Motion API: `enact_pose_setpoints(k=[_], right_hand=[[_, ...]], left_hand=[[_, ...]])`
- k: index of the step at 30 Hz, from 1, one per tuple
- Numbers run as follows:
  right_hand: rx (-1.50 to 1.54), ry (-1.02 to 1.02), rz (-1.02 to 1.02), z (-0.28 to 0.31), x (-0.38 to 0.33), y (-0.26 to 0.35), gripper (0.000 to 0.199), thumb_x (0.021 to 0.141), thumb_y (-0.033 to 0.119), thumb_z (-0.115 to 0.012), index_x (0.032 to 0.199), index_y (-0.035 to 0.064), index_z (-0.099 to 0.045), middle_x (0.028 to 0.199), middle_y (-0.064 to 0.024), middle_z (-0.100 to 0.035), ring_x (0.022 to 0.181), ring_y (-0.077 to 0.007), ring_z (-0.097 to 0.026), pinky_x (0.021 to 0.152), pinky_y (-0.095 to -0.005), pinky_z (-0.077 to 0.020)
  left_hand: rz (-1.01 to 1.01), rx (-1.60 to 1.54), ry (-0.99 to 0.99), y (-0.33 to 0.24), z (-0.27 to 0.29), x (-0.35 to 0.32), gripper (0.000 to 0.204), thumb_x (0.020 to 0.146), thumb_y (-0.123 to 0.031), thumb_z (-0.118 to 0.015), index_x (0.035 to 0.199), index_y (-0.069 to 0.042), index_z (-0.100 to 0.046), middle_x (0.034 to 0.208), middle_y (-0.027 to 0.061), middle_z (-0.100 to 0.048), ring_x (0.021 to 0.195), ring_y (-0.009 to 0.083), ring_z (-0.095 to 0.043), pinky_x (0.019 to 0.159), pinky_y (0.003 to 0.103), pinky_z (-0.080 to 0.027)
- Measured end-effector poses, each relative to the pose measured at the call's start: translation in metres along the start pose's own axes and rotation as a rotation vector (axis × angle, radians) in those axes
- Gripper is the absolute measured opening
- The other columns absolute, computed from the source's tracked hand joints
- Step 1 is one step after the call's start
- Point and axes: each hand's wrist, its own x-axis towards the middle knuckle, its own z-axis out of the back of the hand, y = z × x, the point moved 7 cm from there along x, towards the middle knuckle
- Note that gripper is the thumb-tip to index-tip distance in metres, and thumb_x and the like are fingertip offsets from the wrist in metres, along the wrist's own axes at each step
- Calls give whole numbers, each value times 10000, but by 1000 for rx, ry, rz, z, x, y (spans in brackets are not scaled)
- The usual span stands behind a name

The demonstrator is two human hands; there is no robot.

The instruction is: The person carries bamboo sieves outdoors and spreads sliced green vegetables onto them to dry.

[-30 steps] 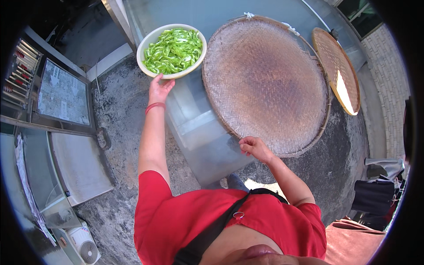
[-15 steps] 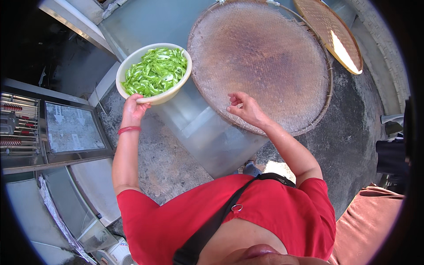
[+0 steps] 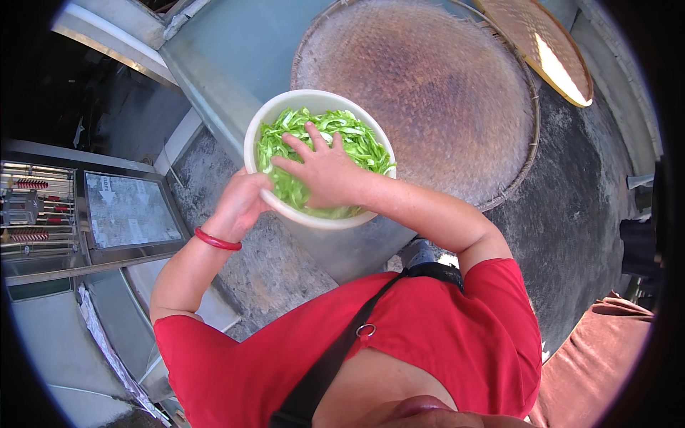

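Observation:
A cream-coloured round basin (image 3: 258, 132) is tilted toward me, full of sliced green vegetable strips (image 3: 360, 139) with pale insides. My left hand (image 3: 244, 202) grips the basin's near-left rim, and a red bangle circles that wrist. With fingers spread, my right hand (image 3: 321, 170) lies on top of the strips inside the basin; its palm side is hidden. Just beyond and to the right of the basin is a large round woven bamboo tray (image 3: 435, 93), bare and stained brown in the middle.
The tray rests on a grey-blue glassy tabletop (image 3: 221, 60). A second woven tray (image 3: 535, 43) leans at the far right. A metal-framed cabinet panel (image 3: 132, 207) stands at left, and a brown cloth (image 3: 599, 364) lies at lower right. Dark concrete floor (image 3: 564, 207) shows at right.
The basin has come nearer and to the right, its mouth tipping toward me. My right hand has moved left from over the tray into the green strips, fingers spreading.

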Motion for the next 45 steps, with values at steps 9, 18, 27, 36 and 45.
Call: enact_pose_setpoints(k=[9,18,27,36,45], right_hand=[[45,-300,-398,18,-32,-270,590,689,169,-700,1242,171,-496,1343,-158,-365,1195,-406,-396,912,-512,-431],[234,171,149,4,-32,-141,747,681,313,-707,1352,287,-380,1468,-132,-191,1334,-434,-177,1000,-683,-216],[-38,-76,-437,-12,-55,-353,385,775,58,-527,1149,151,-538,1214,-150,-457,1106,-366,-471,842,-542,-437],[573,211,-544,-45,-125,-284,361,824,256,-623,1036,-31,-571,756,-159,-632,745,-341,-630,647,-383,-519],[1868,263,-1003,-104,-150,-197,188,892,171,-543,984,8,-560,823,-107,-624,565,-181,-609,427,-239,-501]], left_hand=[[29,143,-90,-22,-67,57,468,743,55,-455,1207,43,-391,1060,175,-555,884,283,-628,726,391,-573],[65,340,-163,-39,-132,58,472,747,45,-445,1216,47,-395,1032,175,-575,822,261,-646,657,365,-586],[68,338,-314,-33,-136,48,430,798,-3,-453,1224,52,-419,1087,168,-576,925,249,-623,769,347,-552],[-110,559,-619,-34,-114,42,361,763,-73,-607,1093,47,-518,911,122,-624,698,165,-641,585,278,-534],[-418,519,-692,-47,-128,11,197,656,-14,-592,839,49,-629,662,17,-581,507,66,-475,456,218,-356]])
